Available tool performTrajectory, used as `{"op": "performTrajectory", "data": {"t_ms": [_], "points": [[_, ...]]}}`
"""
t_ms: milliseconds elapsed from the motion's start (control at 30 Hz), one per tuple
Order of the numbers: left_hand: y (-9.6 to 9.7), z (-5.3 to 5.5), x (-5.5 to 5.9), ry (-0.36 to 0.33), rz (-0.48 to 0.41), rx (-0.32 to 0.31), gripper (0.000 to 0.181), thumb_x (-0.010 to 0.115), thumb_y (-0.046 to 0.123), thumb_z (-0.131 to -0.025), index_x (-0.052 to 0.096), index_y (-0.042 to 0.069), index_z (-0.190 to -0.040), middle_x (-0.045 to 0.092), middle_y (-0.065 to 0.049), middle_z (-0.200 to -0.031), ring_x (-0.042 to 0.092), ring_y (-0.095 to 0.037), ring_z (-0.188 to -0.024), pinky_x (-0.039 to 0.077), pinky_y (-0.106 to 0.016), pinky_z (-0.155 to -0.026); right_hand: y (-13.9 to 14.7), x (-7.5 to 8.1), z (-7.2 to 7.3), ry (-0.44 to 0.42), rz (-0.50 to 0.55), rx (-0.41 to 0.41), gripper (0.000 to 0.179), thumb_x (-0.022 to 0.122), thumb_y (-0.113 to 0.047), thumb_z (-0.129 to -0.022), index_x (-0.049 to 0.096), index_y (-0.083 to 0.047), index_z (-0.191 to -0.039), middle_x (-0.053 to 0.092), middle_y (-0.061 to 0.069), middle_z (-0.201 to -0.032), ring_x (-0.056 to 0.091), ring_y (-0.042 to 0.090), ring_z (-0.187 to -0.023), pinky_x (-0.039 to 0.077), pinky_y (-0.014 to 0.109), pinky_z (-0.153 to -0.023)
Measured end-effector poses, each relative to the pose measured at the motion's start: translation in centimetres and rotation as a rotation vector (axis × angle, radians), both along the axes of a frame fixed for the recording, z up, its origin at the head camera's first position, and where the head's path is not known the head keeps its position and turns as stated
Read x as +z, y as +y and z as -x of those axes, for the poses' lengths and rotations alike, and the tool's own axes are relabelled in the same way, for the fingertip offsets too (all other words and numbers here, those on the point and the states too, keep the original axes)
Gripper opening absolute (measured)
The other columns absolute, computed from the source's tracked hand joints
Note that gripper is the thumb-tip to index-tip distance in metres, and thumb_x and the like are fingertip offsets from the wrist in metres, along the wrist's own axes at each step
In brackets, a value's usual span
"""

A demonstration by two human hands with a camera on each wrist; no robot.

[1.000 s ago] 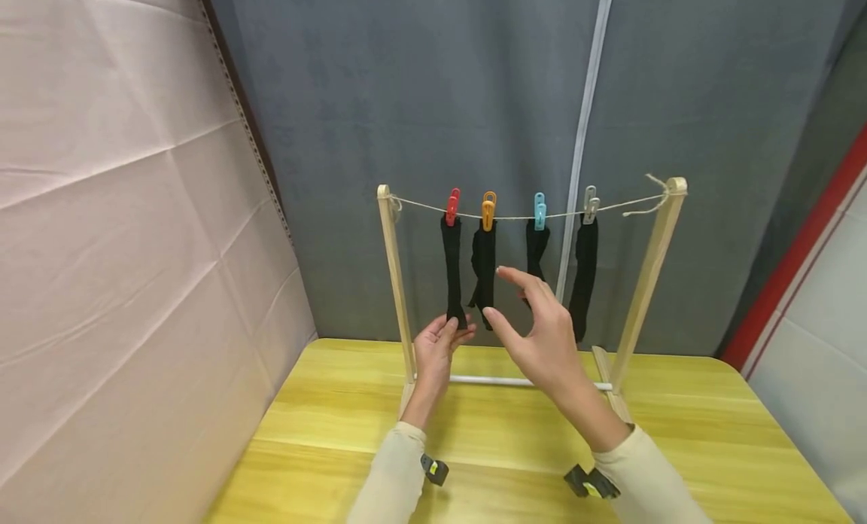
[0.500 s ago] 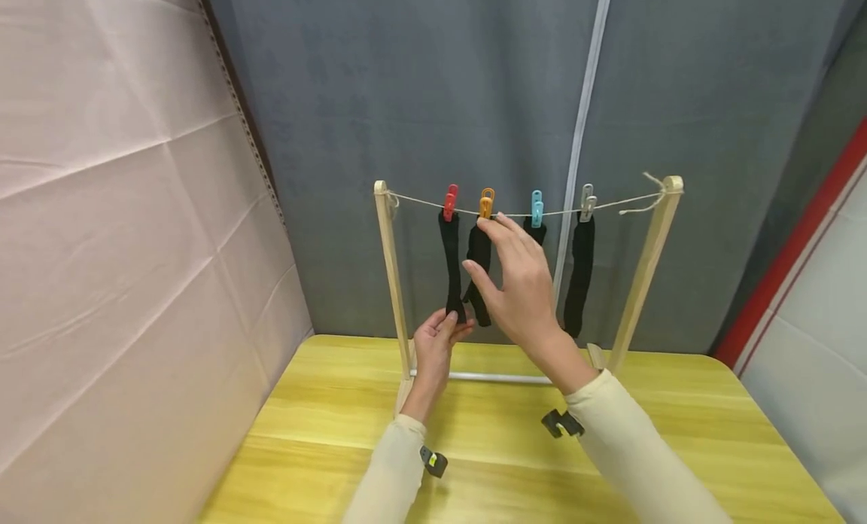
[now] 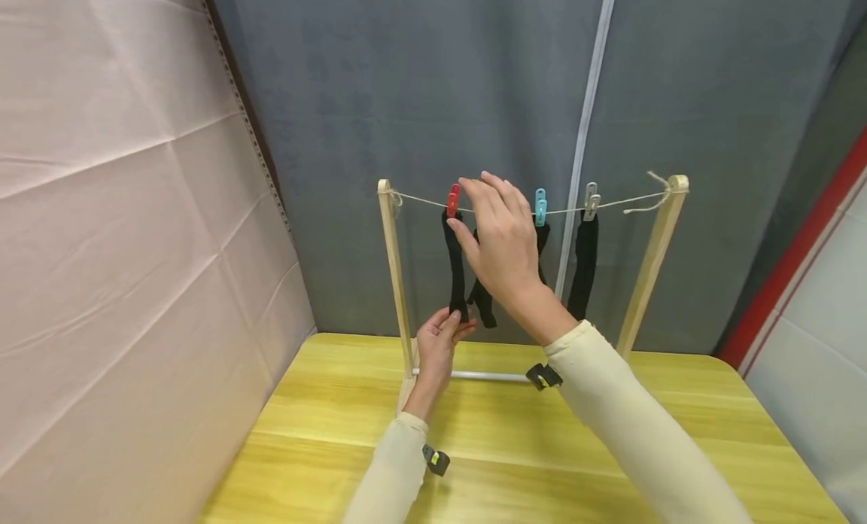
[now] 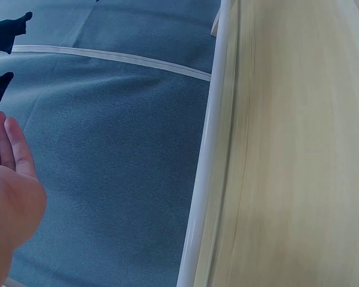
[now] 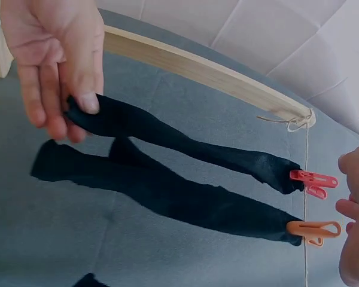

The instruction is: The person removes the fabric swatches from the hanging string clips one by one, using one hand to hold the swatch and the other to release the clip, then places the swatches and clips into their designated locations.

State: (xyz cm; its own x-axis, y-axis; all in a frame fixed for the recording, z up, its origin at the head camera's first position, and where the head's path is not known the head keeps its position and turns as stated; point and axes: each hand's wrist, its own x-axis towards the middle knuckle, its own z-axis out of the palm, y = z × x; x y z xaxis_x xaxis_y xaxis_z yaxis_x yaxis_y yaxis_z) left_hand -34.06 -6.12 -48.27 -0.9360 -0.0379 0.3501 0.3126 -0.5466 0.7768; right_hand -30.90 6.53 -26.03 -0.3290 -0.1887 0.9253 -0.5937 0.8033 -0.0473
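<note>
Your right hand (image 3: 500,242) has moved left along the cord (image 3: 623,204), from near the orange clip (image 5: 314,229) to just beside the red clip (image 3: 452,202); its fingers and thumb are spread apart, holding nothing. Your left hand (image 3: 436,347) pinches the lower end of the leftmost black sock (image 3: 456,264), which hangs from the red clip at the left of the cord. Just right of it, a second black sock (image 5: 185,203) hangs from the orange clip. Farther right, a blue clip (image 3: 540,208) and a grey clip (image 3: 592,202) each hold another black sock.
</note>
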Motion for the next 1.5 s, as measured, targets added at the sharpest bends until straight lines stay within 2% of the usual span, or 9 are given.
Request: {"op": "performTrajectory", "data": {"t_ms": [200,333,400,567,733,933,1200,1500], "points": [[0.0,-0.2,-0.5,-0.014,0.02,0.004,0.022,0.068,0.013,-0.104,0.069,-0.005,-0.116,0.082,-0.006,-0.098,0.081,-0.017,-0.088,0.066,-0.034,-0.088,-0.9,0.9,0.6,-0.016,-0.06,-0.133,0.045,0.07,-0.029,-0.103,0.063,-0.004,-0.14,0.071,0.014,-0.134,0.051,0.031,-0.147,0.025,0.043,-0.134],[-0.1,-0.2,-0.6,-0.008,0.029,0.01,0.024,0.068,0.014,-0.104,0.068,-0.006,-0.117,0.081,-0.009,-0.1,0.081,-0.018,-0.089,0.066,-0.035,-0.088,-1.3,1.6,0.8,-0.101,-0.09,-0.181,0.045,0.067,-0.033,-0.105,0.064,-0.004,-0.139,0.071,0.015,-0.132,0.051,0.031,-0.145,0.022,0.043,-0.135],[-0.2,-0.2,-0.6,-0.007,0.025,0.012,0.026,0.068,0.014,-0.104,0.068,-0.008,-0.117,0.081,-0.014,-0.102,0.081,-0.019,-0.089,0.066,-0.036,-0.088,-1.4,1.8,1.0,-0.144,-0.105,-0.19,0.042,0.064,-0.034,-0.106,0.066,-0.004,-0.135,0.071,0.015,-0.129,0.052,0.031,-0.143,0.021,0.043,-0.136],[-0.2,-0.3,-0.5,-0.005,0.014,0.019,0.025,0.068,0.014,-0.104,0.068,-0.008,-0.117,0.08,-0.02,-0.105,0.081,-0.019,-0.088,0.066,-0.036,-0.088,-1.3,2.2,1.1,-0.185,-0.11,-0.148,0.029,0.062,-0.031,-0.107,0.069,-0.006,-0.121,0.073,0.013,-0.12,0.055,0.032,-0.136,0.019,0.042,-0.136],[-0.1,-0.5,-0.2,0.018,0.01,0.037,0.022,0.068,0.013,-0.104,0.069,-0.007,-0.114,0.081,-0.01,-0.098,0.081,-0.017,-0.087,0.067,-0.035,-0.086,-1.0,2.5,1.1,-0.147,-0.107,-0.066,0.021,0.067,-0.027,-0.105,0.07,-0.007,-0.111,0.074,0.012,-0.114,0.058,0.033,-0.129,0.02,0.042,-0.136],[0.0,-0.7,0.1,0.046,0.009,0.039,0.024,0.068,0.013,-0.104,0.069,-0.008,-0.115,0.082,-0.006,-0.096,0.081,-0.017,-0.086,0.067,-0.034,-0.084,-0.7,2.4,1.2,-0.113,-0.073,0.031,0.014,0.074,-0.021,-0.1,0.071,-0.008,-0.103,0.075,0.008,-0.104,0.06,0.031,-0.123,0.021,0.042,-0.136],[-0.1,-0.7,0.2,0.062,0.011,0.051,0.024,0.066,0.012,-0.105,0.068,-0.009,-0.116,0.081,-0.006,-0.098,0.081,-0.016,-0.088,0.067,-0.034,-0.084,-0.8,2.5,1.1,-0.036,-0.055,0.074,0.01,0.075,-0.019,-0.099,0.074,-0.01,-0.096,0.078,0.006,-0.098,0.062,0.028,-0.127,0.021,0.043,-0.136],[-0.3,-1.1,0.7,0.089,0.016,0.048,0.024,0.066,0.012,-0.105,0.067,-0.009,-0.116,0.081,-0.008,-0.099,0.081,-0.018,-0.088,0.067,-0.034,-0.085,-0.6,2.8,0.8,0.015,-0.004,0.104,0.01,0.075,-0.012,-0.099,0.078,-0.009,-0.09,0.08,0.005,-0.092,0.063,0.028,-0.121,0.023,0.042,-0.135]]}}
